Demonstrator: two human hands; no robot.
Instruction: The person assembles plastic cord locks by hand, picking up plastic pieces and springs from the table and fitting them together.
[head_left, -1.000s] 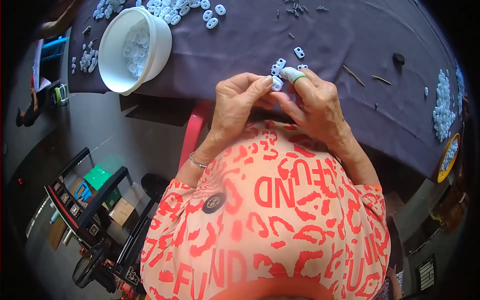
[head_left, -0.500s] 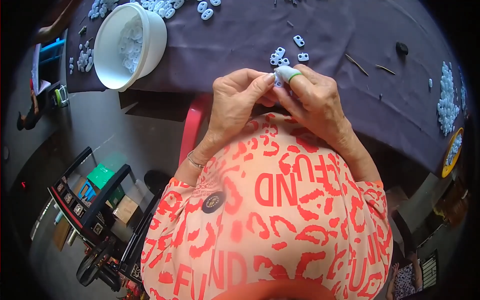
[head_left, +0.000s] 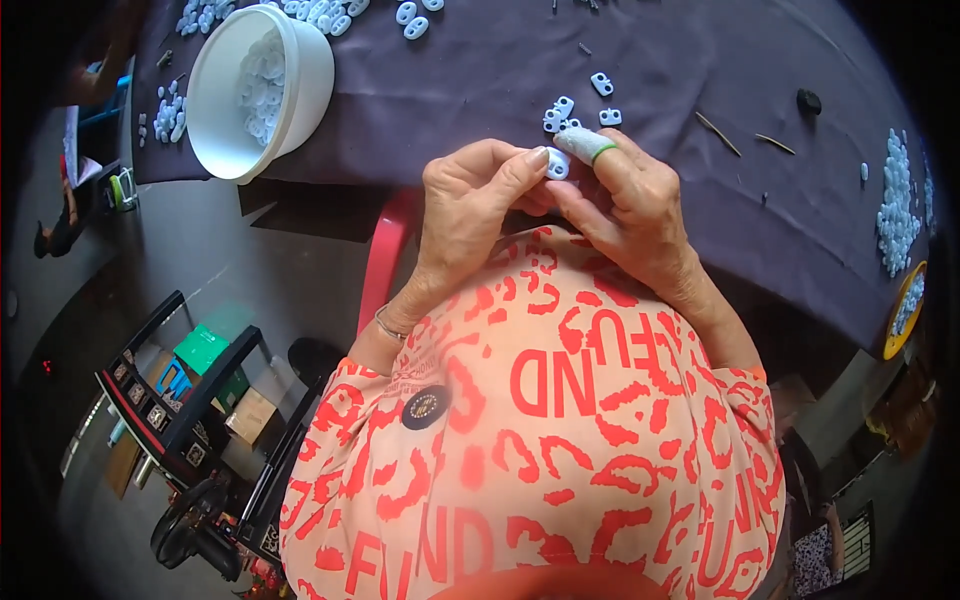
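My left hand (head_left: 475, 195) is closed, its thumb and forefinger pinching a small white oval plastic piece with two holes (head_left: 558, 164). Close against that piece, my right hand (head_left: 635, 195) has its thumb and forefinger spread apart, the thumb tip by the lower edge. A white finger cover (head_left: 585, 145) with a green band wraps the right forefinger. Just beyond my fingers lie several white two-holed pieces with dark openings (head_left: 553, 120), and a separate one (head_left: 601, 84) sits a bit farther off.
A white tub (head_left: 310, 90) of white parts stands at the table's left. Loose oval pieces (head_left: 415, 27) lie at the far edge. Two thin sticks (head_left: 718, 133) and a black lump (head_left: 808, 101) are to the right, with a pile of small white parts (head_left: 897, 215) and a yellow dish (head_left: 905, 310).
My right thumb and forefinger have spread apart and shifted slightly right, uncovering more of the white piece. My left hand stays almost where it was.
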